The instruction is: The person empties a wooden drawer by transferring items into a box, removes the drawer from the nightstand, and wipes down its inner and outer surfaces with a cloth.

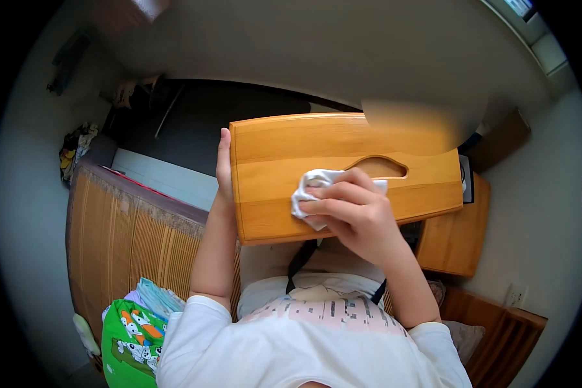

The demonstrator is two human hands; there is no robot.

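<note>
Board (265,155): It is shiny yellow-brown wood, a bit tilted, in front of the person's body. A long hole (385,169) is cut in it.
Left hand (224,165): It holds the left edge of the board. One finger points up along the side; the others are hard to see.
Right hand (362,210): It grips a bunched white cloth (301,194) and presses it on the board, just below and left of the hole.
Wiping: It looks under way, because the cloth is on the wood. No wet streaks or dirty spots show, so it is hard to tell which parts are done and which are left. The back of the board is hidden.
Bed (152,233): It is on the left, with a striped mat. Green fabric (133,343) with cartoon animals is near the left sleeve (204,317).
</note>
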